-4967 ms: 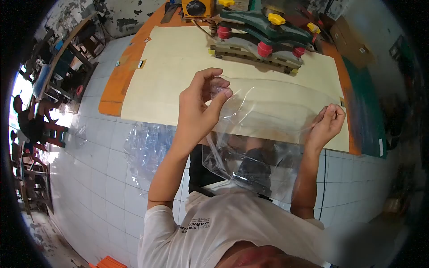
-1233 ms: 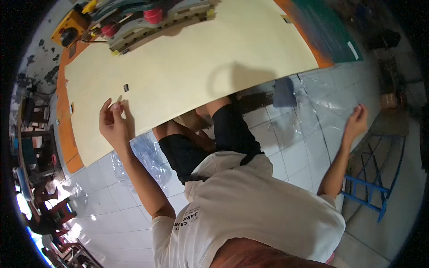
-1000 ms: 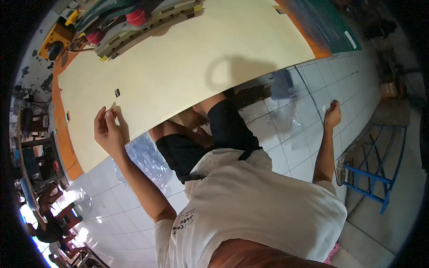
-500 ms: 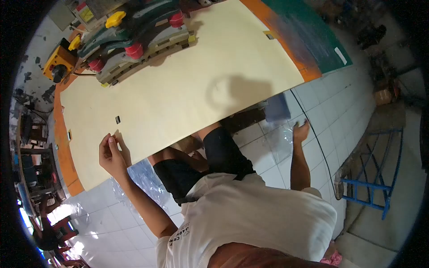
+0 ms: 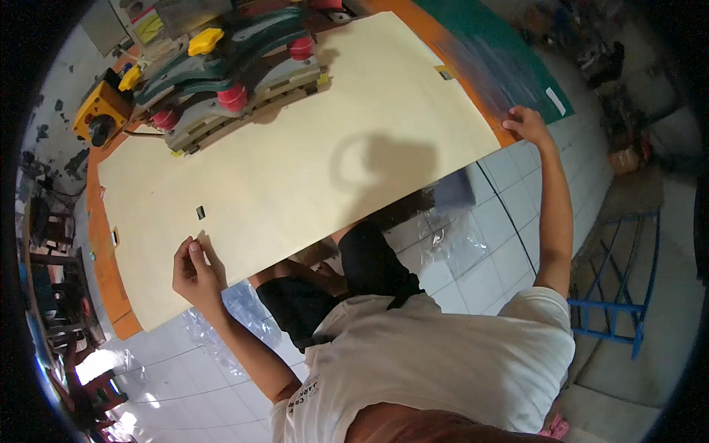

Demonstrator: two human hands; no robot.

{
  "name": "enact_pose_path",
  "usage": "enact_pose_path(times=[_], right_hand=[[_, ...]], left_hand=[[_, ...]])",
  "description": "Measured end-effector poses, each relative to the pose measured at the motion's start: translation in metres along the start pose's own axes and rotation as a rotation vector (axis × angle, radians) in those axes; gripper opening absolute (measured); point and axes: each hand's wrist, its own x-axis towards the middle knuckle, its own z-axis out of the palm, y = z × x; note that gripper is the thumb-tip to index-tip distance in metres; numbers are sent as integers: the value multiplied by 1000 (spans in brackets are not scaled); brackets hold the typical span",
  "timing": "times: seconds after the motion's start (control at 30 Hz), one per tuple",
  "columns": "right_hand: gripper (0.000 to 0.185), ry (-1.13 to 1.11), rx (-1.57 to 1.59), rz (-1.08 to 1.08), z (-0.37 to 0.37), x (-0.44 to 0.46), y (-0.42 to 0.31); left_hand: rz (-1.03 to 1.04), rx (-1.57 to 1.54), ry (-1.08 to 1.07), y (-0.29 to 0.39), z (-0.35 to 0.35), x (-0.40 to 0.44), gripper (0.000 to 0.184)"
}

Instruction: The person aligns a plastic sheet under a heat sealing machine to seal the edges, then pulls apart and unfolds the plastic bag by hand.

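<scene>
A cream sheet (image 5: 295, 177) lies flat across the work table, with a small dark label-like piece (image 5: 200, 213) on it at the left. Just below that piece my left hand (image 5: 196, 277) hovers over the near edge of the sheet. Its thumb and forefinger are pinched together; anything between them is too small to make out. My right hand (image 5: 530, 125) is at the right end of the table, over the corner of the orange border (image 5: 509, 136). A gap shows between its thumb and bent fingers, and I see nothing in it.
A green press-like machine (image 5: 185, 85) with red and yellow knobs stands over the sheet's far left side. Beside it is an orange control box (image 5: 101, 111). A green mat (image 5: 509, 55) covers the far right. Clear plastic (image 5: 458, 240) and a blue metal frame (image 5: 613, 317) are below.
My right hand has risen from beside the plastic below the table to the table's right corner. The left hand stays pinched near the small dark piece. The view has shifted slightly.
</scene>
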Motion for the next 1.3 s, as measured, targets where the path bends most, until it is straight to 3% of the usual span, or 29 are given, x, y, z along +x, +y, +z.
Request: enact_pose_path(times=[0.13,0.2,0.27,0.4,0.53,0.6,0.67,0.77,0.83,0.97,1.03,1.07,1.2,1.27,1.3], right_hand=[[35,-40,-238,-141,-14,30,15],[23,-3,-528,-27,-35,36,6],[18,279,-589,-12,-60,35,-11],[24,521,-735,220,-129,86,-3],[30,845,-761,200,-206,102,-36],[32,894,-847,194,-240,104,-50],[33,1152,-833,95,-261,93,-68],[35,1202,-769,37,-290,55,-111],[29,1328,-811,-180,-302,25,-143],[28,1345,-735,-405,-311,-51,-214],[27,1338,-627,-724,-319,-75,-225],[27,1344,-627,-727,-322,-89,-232],[29,1271,-514,-952,-335,-140,-258],[27,1063,-274,-1125,-341,-157,-266],[27,1073,-275,-1132,-341,-167,-273]], left_hand=[[-25,-17,-14,-1,-1,0,23],[-30,-13,-23,0,-1,0,22],[-31,-18,-25,1,-2,0,21],[-9,-8,-41,0,-3,0,21],[34,-25,4,2,0,1,18],[44,-22,9,1,0,1,18],[45,-33,-1,2,0,0,18],[37,-48,-9,-4,-2,0,18],[39,-65,-2,-7,0,2,18],[63,-79,-23,-7,-4,2,18],[67,-90,-31,-1,-6,2,18],[52,-142,-38,4,-7,1,18],[123,-147,-11,37,-11,-2,20],[133,-175,-15,65,-14,-11,19],[219,-173,-40,79,-15,-15,19]])
